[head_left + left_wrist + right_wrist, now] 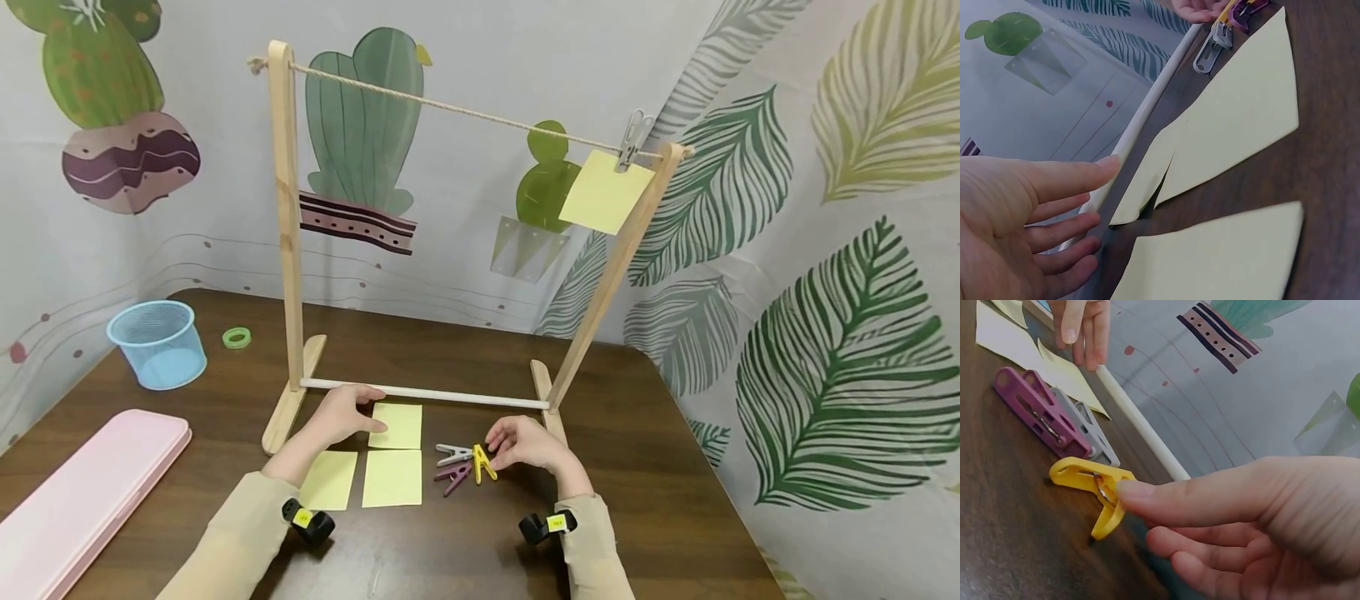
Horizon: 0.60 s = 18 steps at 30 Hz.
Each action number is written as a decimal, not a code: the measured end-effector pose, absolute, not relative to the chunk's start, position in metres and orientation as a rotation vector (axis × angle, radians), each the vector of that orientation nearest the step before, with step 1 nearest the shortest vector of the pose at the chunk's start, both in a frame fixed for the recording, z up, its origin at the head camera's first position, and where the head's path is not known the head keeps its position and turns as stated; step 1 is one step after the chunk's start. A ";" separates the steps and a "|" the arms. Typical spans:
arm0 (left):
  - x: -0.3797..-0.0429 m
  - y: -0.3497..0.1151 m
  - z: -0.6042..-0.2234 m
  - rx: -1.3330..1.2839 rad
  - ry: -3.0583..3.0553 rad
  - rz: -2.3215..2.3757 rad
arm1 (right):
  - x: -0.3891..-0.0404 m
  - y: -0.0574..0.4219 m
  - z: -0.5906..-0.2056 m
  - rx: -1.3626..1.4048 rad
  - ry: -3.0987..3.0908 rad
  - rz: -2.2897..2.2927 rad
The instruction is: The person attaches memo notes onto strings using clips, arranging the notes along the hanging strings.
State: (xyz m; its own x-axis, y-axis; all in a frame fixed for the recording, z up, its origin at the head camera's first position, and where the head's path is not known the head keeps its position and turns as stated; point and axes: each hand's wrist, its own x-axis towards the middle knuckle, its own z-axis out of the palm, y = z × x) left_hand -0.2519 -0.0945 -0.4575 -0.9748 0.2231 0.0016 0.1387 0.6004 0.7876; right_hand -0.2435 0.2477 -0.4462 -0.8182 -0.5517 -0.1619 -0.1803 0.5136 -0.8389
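My left hand (342, 414) is spread above the left edge of the far yellow paper sheet (399, 426), thumb apart from the fingers. In the left wrist view its fingers (1063, 234) hold nothing. Two more yellow sheets lie closer, a middle sheet (392, 479) and a left one (330, 482) partly behind the left wrist. At the yellow clothespin (483, 464) is my right hand (528, 442), its thumb tip at one end, other fingers loosely bent; contact is hard to judge. Beside it lie a grey clothespin (453, 454) and a purple clothespin (454, 476).
A wooden frame (285, 217) with a string (457, 108) and a white bottom bar (427, 393) stands behind. A grey clothespin (628, 154) holds a yellow sheet (606, 193) on the string. Leftward are a blue mesh basket (159, 350), green tape roll (236, 337) and pink case (97, 500).
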 end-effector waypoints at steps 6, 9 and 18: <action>-0.252 -0.093 -0.457 0.282 2.728 1.285 | -0.240 0.245 -0.445 -0.539 2.357 -1.165; -0.252 -0.092 -0.458 0.305 2.733 1.261 | -0.239 0.244 -0.444 -0.529 2.381 -1.142; -0.249 -0.092 -0.458 0.359 2.748 1.219 | -0.241 0.244 -0.448 -0.529 2.405 -1.089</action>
State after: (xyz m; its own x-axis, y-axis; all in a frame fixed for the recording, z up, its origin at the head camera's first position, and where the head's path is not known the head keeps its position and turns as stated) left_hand -0.2491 -0.0920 -0.4585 -0.9654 0.2608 -0.0085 0.1688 0.6489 0.7419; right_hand -0.2410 0.2436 -0.4481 -0.8272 -0.5095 -0.2368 -0.1582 0.6156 -0.7720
